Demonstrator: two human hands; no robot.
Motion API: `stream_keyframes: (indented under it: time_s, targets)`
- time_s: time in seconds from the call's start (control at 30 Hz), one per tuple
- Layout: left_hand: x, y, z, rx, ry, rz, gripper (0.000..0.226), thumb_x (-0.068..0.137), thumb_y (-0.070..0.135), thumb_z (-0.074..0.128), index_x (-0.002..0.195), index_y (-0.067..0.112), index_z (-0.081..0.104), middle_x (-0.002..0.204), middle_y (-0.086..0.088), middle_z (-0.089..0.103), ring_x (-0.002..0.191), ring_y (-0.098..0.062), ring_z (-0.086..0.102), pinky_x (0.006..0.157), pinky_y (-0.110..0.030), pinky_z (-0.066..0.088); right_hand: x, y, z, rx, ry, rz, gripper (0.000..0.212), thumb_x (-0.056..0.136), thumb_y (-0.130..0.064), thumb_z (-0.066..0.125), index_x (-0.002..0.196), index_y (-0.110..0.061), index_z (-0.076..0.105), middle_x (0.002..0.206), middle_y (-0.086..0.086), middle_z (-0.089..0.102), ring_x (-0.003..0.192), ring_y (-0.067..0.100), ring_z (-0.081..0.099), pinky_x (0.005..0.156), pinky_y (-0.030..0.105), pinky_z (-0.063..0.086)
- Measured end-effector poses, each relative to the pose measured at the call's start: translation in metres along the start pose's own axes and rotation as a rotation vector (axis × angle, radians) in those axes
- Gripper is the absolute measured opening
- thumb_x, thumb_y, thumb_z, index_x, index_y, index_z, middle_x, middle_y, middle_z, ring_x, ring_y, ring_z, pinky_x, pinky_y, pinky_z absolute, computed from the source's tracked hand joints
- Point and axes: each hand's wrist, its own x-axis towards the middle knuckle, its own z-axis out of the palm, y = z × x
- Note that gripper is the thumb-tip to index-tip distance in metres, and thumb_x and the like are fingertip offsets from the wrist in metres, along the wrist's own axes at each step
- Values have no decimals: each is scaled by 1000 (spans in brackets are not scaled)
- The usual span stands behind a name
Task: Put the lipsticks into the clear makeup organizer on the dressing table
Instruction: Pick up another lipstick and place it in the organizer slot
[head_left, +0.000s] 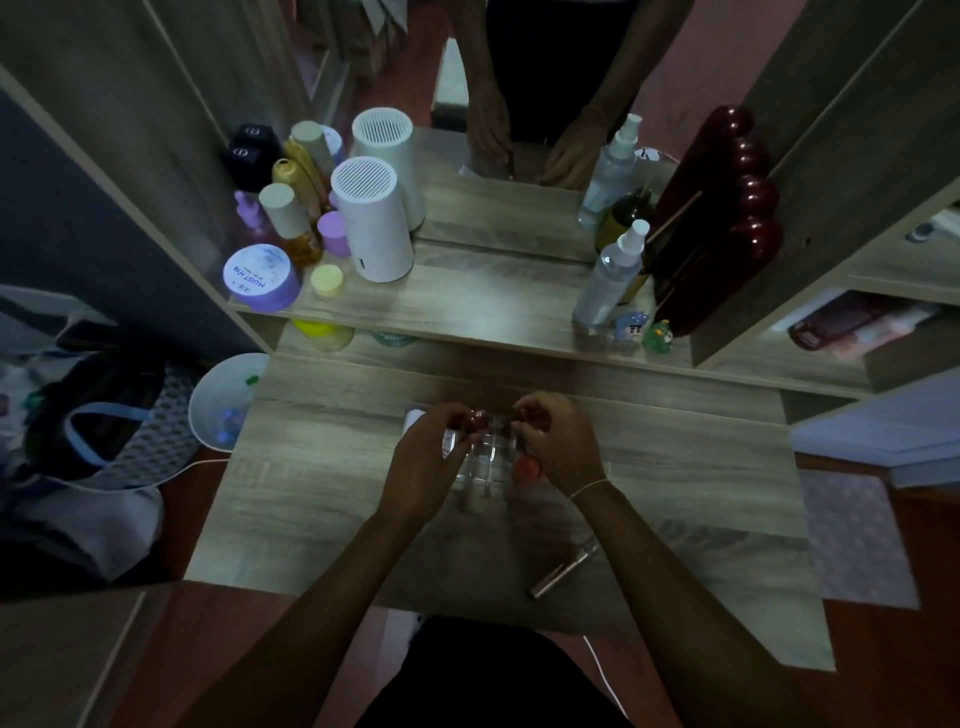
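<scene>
The clear makeup organizer (485, 462) stands in the middle of the wooden dressing table (675, 467), partly covered by both hands. My left hand (423, 462) grips a dark red lipstick (475, 420) over the organizer's far left side. My right hand (558, 441) pinches a slim reddish lipstick (532, 414) over the far right side. An orange-red lipstick top (527, 469) shows at the organizer's right edge, under my right hand. A long metallic lipstick tube (563, 569) lies loose on the table, nearer to me on the right.
A raised shelf (467, 306) behind holds a white cylinder device (371, 228), jars and bottles at left, spray bottles (610, 275) and a dark red bumpy object (719, 218) at right. A mirror stands behind. A white bin (218, 400) sits left of the table.
</scene>
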Motion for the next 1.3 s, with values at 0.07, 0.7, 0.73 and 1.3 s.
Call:
stream_keyframes:
  time_s: [0.07,0.7,0.73,1.3]
  targets:
    - [0,-4,0,3,-7,-5,22,85,28,67,105,34,60,104,2,59,83,3,57,71,-3,40,0,1,2,-19,-3,-6,23,70,1,72,90,-11,69,91,10,67,80,16,61,75,25,50]
    - [10,-24,7,158,-68,75,22,86,14,65,107,18,61,98,0,56,89,-16,57,73,-26,49,-1,0,11,-107,-24,-29,20,76,-5,70,95,-12,68,93,9,67,82,17,60,78,34,53]
    - [10,-24,7,163,-66,92,22,86,14,66,107,18,61,96,2,56,90,-18,57,73,-29,50,-2,0,11,-107,-27,-29,19,77,-6,70,95,-12,68,93,9,67,82,17,60,79,33,53]
    - [0,-14,-5,171,-74,158,27,90,22,63,114,9,62,114,-9,61,104,-16,52,86,-27,46,-5,-1,8,-104,-8,-21,22,77,-7,72,98,-10,67,97,12,68,87,22,63,83,42,55]
